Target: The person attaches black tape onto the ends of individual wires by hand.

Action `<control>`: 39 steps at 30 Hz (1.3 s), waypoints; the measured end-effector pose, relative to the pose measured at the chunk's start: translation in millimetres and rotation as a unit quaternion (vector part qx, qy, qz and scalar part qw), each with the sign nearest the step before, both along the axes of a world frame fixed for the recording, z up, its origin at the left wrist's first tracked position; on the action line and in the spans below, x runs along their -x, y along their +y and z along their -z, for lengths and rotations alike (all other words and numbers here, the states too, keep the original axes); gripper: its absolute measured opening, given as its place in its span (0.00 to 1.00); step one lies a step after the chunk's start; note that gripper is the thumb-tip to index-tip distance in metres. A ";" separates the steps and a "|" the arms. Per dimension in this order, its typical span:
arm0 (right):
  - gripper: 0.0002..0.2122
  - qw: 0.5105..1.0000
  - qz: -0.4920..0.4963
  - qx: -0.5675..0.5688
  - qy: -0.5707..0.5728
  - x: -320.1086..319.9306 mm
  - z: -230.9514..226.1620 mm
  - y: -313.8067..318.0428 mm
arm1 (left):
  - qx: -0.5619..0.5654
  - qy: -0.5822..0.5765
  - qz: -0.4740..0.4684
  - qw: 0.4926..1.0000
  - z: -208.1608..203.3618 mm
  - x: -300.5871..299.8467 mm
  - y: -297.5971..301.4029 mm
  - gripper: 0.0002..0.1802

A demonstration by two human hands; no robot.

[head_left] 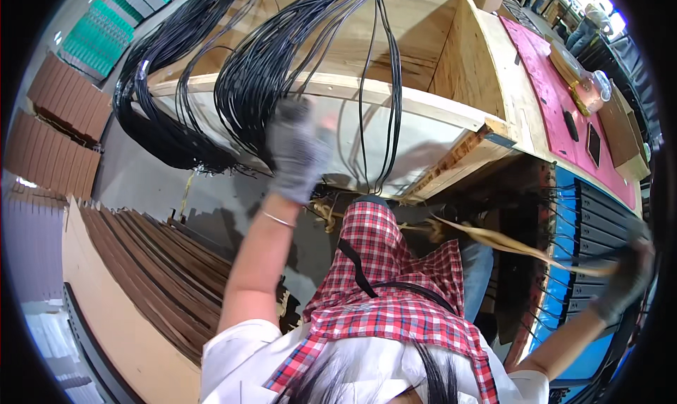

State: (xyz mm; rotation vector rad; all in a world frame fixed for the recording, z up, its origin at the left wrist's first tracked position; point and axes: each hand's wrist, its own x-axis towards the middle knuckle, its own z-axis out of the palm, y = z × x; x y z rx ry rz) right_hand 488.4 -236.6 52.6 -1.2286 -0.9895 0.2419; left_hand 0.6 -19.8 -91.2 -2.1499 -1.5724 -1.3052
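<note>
The left hand (296,154), in a grey knit glove, is raised in front of the pale front rail of a large wooden frame table (423,108). It is blurred, so I cannot tell how far its fingers are spread or whether they grip anything. It sits at the lower right edge of a thick hanging bundle of black cables (264,72) that droops over the rail in a long loop. A second, darker bundle of black cables (159,115) hangs further left, well apart from the hand. A few single thin black wires (391,87) fall in a narrow loop just right of the hand.

The right hand (627,277), also in a grey glove, is stretched out to the far right edge and is closed around one end of a long pale tan strip (508,243), which runs leftward from it toward the underside of the table. This hand is blurred too, but the strip plainly passes into its grip. Behind it stands a blue rack of dark flat trays (599,228).

A red checked cloth (395,291) with a black strap covers the person's front. To the left lie stacked brown slats (162,263). On the far right, a pink mat (557,94) covers the tabletop.
</note>
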 end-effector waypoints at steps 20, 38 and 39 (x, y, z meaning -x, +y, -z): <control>0.22 0.856 -0.516 -0.019 -0.001 132.3 72.2 86.8 | 0.334 0.030 -0.053 0.941 141.1 97.8 -112.6 0.17; 0.24 0.959 -0.260 0.085 -0.069 224.1 72.7 145.0 | 0.584 -0.375 0.225 0.684 64.3 56.8 -142.7 0.12; 0.24 0.937 -0.270 0.187 -0.118 226.0 81.7 146.8 | 0.558 -0.418 0.229 0.680 37.9 57.5 -147.1 0.10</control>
